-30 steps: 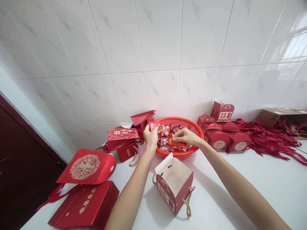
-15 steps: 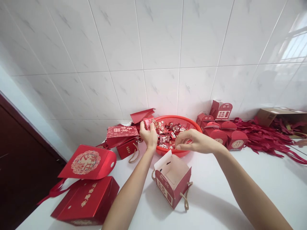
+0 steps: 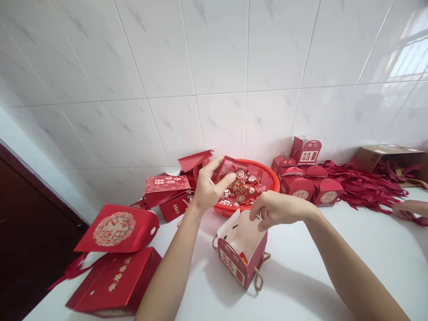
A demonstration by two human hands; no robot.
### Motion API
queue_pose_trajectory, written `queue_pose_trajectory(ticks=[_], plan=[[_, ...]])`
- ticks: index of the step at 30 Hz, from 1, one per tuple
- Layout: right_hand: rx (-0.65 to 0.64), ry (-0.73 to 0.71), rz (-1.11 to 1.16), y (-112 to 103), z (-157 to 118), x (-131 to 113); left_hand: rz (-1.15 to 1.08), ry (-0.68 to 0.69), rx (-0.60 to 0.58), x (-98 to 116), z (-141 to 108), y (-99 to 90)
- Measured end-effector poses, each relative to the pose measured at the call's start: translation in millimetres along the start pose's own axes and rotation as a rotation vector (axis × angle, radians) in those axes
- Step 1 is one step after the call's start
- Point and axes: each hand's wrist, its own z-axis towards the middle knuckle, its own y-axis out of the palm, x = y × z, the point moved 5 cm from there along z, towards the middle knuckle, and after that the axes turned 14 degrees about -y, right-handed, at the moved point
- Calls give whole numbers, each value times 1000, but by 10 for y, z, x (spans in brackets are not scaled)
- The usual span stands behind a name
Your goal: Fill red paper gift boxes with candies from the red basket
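Observation:
My left hand (image 3: 210, 185) grips a flat red printed packet (image 3: 239, 183) between thumb and fingers, above the basket. In front of me an open red gift box (image 3: 230, 263) with white inner walls and rope handles stands on the table. Just over the box's back right corner is my right hand (image 3: 274, 209). Its fingers are loosely curled, the thumb apart from them, and I see nothing in them. A small red and yellow wrapped piece (image 3: 244, 257) shows inside the box. Behind it, the red plastic basket (image 3: 272, 178) contains many small wrapped sweets (image 3: 229, 198).
Larger red boxes (image 3: 117, 285) lie at the left, with more red cartons (image 3: 167, 185) behind. Several closed gift boxes (image 3: 301, 187) stand at the right, beside piled red ribbons (image 3: 361, 187) and a cardboard box (image 3: 384, 156). Another person's hand (image 3: 409, 208) touches the ribbons.
My right hand has come down from the basket to the open box, and a small red and yellow piece now shows in it. My left hand holds the packet out farther right.

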Motion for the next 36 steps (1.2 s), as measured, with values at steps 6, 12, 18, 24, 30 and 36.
queue_pose_trajectory(ticks=[6, 12, 18, 24, 30, 36], plan=[[-3, 20, 9, -26, -68, -19, 457, -99, -607, 199, -260, 274], [-43, 29, -11, -18, -103, -2, 686, -201, -872, 175, -396, 416], [-40, 35, -56, -29, -137, -26, 728, -319, -853, 169, -404, 337], [-63, -42, -57, -68, -245, -101, 871, -313, -782, 224, -417, 162], [-71, -17, -131, -24, -218, -193, 847, -381, -981, 165, -508, 194], [-25, 190, -412, 168, -40, -200, 870, -456, -1090, -71, -542, 332]])
